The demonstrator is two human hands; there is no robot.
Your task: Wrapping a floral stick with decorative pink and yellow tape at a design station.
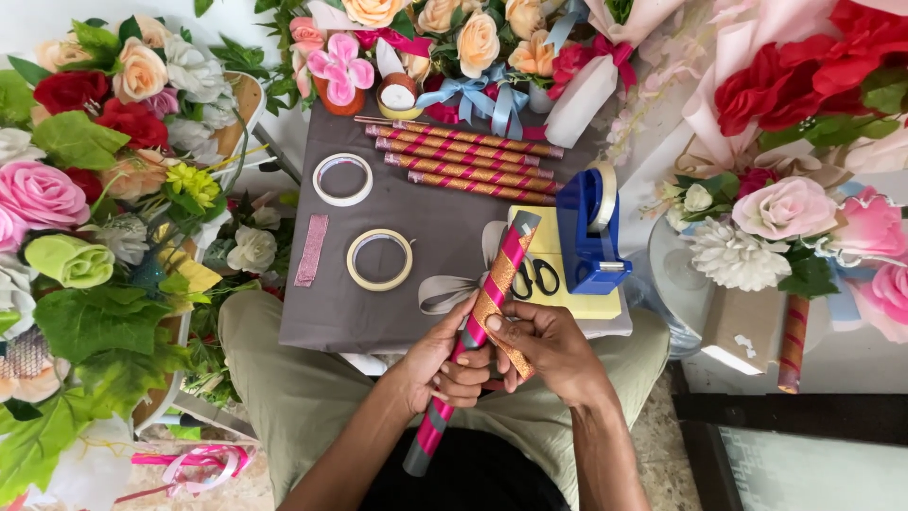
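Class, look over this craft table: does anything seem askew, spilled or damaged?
Nothing is spilled or broken. The only loose end is the gold glitter strip, only partly wound on the stick held by the left hand and right hand.

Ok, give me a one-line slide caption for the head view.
Both hands, left hand and right hand, wind gold glitter ribbon around a pink-striped stick beside finished sticks.

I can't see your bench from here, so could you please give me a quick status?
Left hand grips the striped tube. Right hand presses gold glitter ribbon onto it. Nothing in the way.
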